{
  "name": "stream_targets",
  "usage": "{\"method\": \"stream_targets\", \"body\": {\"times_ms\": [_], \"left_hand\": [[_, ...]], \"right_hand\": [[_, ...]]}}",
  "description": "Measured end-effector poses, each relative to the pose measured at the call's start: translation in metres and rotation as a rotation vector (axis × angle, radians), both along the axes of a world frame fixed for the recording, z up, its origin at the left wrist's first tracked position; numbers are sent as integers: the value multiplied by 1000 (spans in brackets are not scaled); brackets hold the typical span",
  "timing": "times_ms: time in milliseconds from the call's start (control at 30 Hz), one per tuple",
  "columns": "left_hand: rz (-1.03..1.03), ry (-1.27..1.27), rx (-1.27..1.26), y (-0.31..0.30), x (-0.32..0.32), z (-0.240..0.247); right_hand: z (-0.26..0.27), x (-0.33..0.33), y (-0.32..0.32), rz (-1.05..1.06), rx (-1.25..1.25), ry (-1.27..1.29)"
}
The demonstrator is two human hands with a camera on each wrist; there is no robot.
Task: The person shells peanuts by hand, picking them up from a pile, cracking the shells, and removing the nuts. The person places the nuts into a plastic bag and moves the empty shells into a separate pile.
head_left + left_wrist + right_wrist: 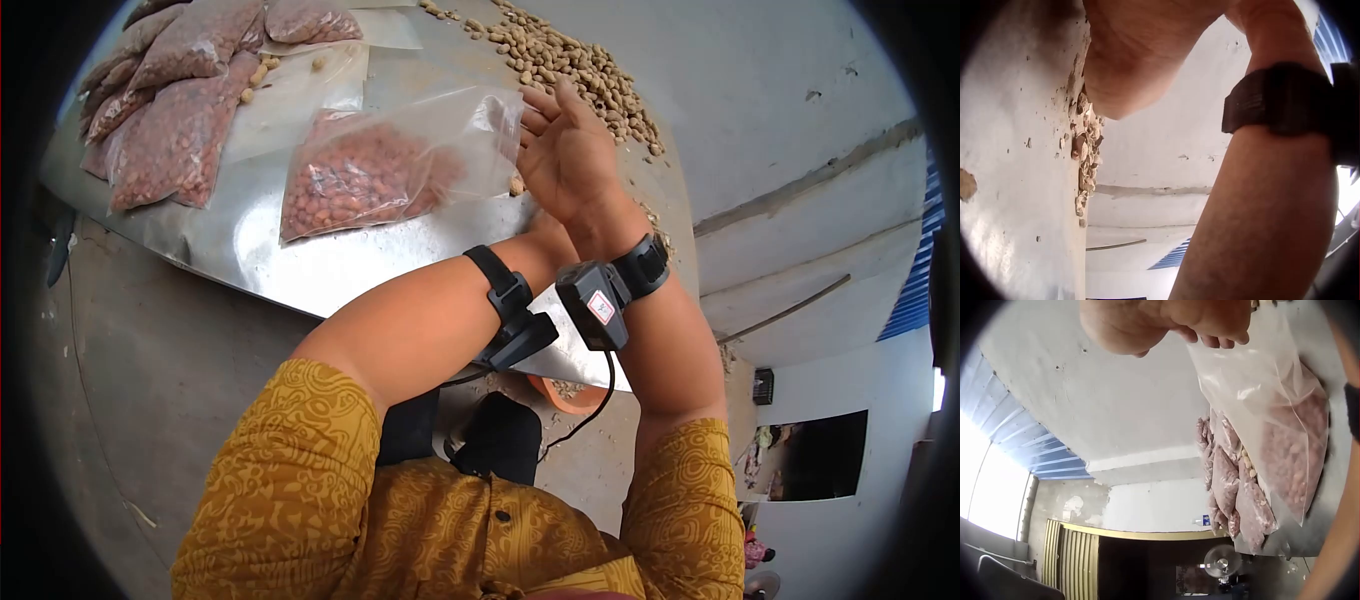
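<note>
A clear plastic bag (350,180) of shelled reddish peanuts lies on the metal tabletop, its loose mouth toward my right hand (570,155). That hand is palm up with the thumb extended, and its fingertips are right at the bag's mouth. In the right wrist view the fingers (1216,341) overlap the bag's upper edge (1229,356). My left forearm crosses beneath the right wrist. The left hand (1141,56) shows only its heel in the left wrist view, with its fingers hidden, so I cannot tell whether it holds anything. Unshelled peanuts (570,65) are heaped beyond my right hand.
Several filled peanut bags (185,115) are piled at the far left of the table (260,255). Flat plastic bags (300,95) lie beside them with a few loose peanuts. Broken shells (1088,156) line the table's edge. An orange basin (572,396) stands below the table.
</note>
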State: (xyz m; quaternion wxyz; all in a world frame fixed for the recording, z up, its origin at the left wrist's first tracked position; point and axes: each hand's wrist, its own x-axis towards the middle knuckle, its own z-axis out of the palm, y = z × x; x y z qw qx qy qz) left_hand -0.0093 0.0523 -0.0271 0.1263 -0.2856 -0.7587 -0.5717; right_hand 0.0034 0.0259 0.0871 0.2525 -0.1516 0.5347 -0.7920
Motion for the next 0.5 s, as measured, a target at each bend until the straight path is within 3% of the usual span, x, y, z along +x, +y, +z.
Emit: {"method": "stream_targets", "body": {"times_ms": [67, 100, 133, 233, 267, 433, 500], "left_hand": [[52, 89, -101, -3, 5, 1], [291, 260, -371, -3, 6, 5], [308, 327, -108, -8, 24, 19], [240, 73, -439, -16, 41, 47], [224, 98, -466, -12, 38, 43], [219, 61, -359, 0, 33, 29], [246, 46, -370, 2, 33, 26]], "right_hand": [[5, -2, 5, -35, 42, 14], [7, -5, 9, -59, 100, 63], [9, -12, 13, -83, 157, 112], [20, -30, 33, -21, 404, 357], [22, -37, 38, 28, 537, 455], [25, -55, 50, 362, 1257, 1022], [21, -59, 51, 388, 1409, 1074]]}}
